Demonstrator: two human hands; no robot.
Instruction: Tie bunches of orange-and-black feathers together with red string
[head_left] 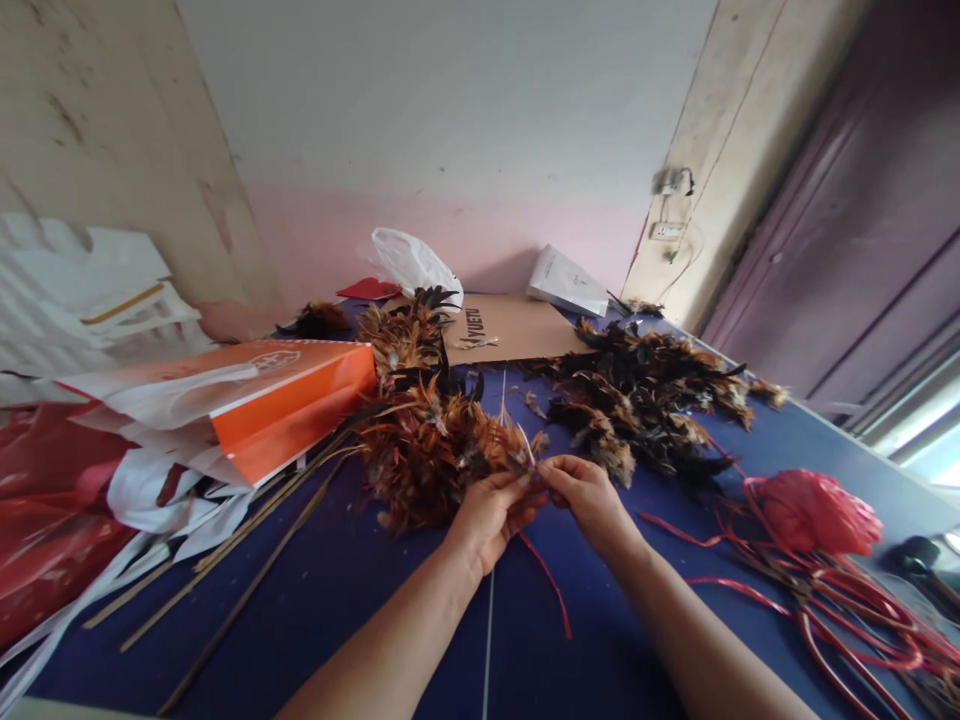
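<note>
Both my hands meet at the middle of a blue table (360,590). My left hand (491,515) is closed around the end of a brown and black feather bundle (431,450). My right hand (585,495) pinches the same spot from the right, fingers pressed together on feathers. A red strip (551,585) trails down from under my hands towards me. A thin pale stick (489,640) runs along the table between my forearms.
Loose dark feathers (645,400) are heaped at the right. An orange and white paper bag (247,400) lies at the left over several thin sticks (247,540). Red strips (847,610) and a red plastic bag (814,510) are at the right edge. Flat cardboard (517,325) lies at the back.
</note>
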